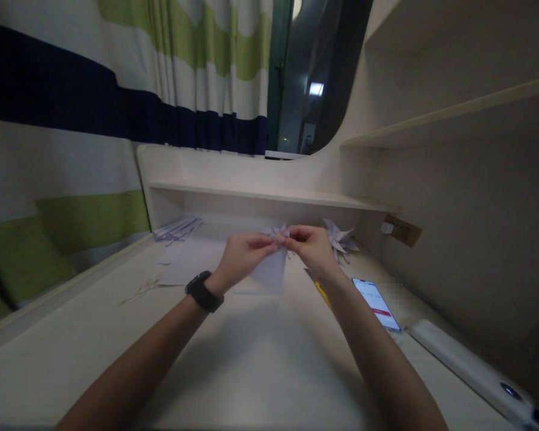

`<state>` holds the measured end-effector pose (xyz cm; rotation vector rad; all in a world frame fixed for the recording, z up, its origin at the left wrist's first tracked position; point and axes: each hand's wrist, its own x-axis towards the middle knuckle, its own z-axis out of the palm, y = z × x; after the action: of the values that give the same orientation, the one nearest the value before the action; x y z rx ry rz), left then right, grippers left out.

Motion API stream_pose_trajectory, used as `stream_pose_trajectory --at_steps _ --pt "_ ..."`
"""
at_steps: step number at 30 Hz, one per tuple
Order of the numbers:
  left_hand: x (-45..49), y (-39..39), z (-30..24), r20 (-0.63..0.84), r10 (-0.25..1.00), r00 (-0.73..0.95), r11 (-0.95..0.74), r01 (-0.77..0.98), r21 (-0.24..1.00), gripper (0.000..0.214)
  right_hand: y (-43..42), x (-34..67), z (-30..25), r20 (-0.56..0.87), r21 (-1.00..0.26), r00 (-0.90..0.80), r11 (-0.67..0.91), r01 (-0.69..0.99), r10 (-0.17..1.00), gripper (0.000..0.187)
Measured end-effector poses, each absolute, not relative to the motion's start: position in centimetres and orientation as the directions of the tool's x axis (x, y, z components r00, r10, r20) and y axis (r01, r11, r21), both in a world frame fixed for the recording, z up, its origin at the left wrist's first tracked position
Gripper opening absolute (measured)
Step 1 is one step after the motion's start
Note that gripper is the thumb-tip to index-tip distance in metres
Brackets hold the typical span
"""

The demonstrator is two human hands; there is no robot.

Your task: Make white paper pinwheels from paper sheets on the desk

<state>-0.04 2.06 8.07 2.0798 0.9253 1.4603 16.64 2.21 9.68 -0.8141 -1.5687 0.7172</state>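
Observation:
My left hand (245, 254), with a black watch (204, 291) on its wrist, is closed in a pinch above the desk. My right hand (312, 246) pinches too, its fingertips meeting those of the left. What they grip is too small and hidden to name. Right behind the fingertips shows a white folded-paper star (275, 230); whether the fingers hold it or it lies behind them I cannot tell. White paper sheets (197, 258) lie beneath and left of my left hand. More folded-paper stars (339, 238) rest beyond my right hand.
A stack of folded paper strips (178, 228) and some thin strings (141, 290) lie at the left. A yellow-handled tool (322, 294) is partly behind my right forearm. To the right are a lit phone (376, 304), a long white device (469, 368) and a wall socket (403, 230).

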Motion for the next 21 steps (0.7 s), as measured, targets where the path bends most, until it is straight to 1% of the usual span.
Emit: stream_pose_trajectory --at_steps 4,8,13,17,19,21 --pt "0.4 2.1 9.2 0.673 0.71 0.206 -0.703 0.244 0.668 0.016 2.4 16.7 10.3 0.592 -0.805 -0.009 0.592 0.042 0.806 0.029" --pt "0.8 1.9 9.6 0.657 0.732 0.178 -0.68 0.237 0.694 0.014 2.6 16.9 10.2 0.567 -0.821 0.064 0.569 -0.04 0.821 0.029" --pt "1.0 1.4 9.2 0.648 0.747 0.148 -0.664 0.217 0.715 0.014 2.5 17.2 10.0 0.524 -0.848 0.04 0.526 -0.067 0.851 0.029" --pt "0.9 1.2 9.0 0.637 0.761 0.125 -0.649 0.152 0.745 0.023 2.5 17.5 10.1 0.485 -0.869 0.02 0.484 -0.099 0.874 0.031" --pt "0.9 1.3 8.8 0.65 0.75 0.12 -0.661 0.153 0.734 0.027 2.5 17.6 10.1 0.471 -0.873 0.035 0.471 -0.129 0.882 0.031" --pt "0.8 1.4 8.6 0.675 0.729 0.118 -0.684 0.166 0.71 0.027 2.6 17.6 10.1 0.461 -0.875 0.035 0.46 -0.147 0.887 0.03"
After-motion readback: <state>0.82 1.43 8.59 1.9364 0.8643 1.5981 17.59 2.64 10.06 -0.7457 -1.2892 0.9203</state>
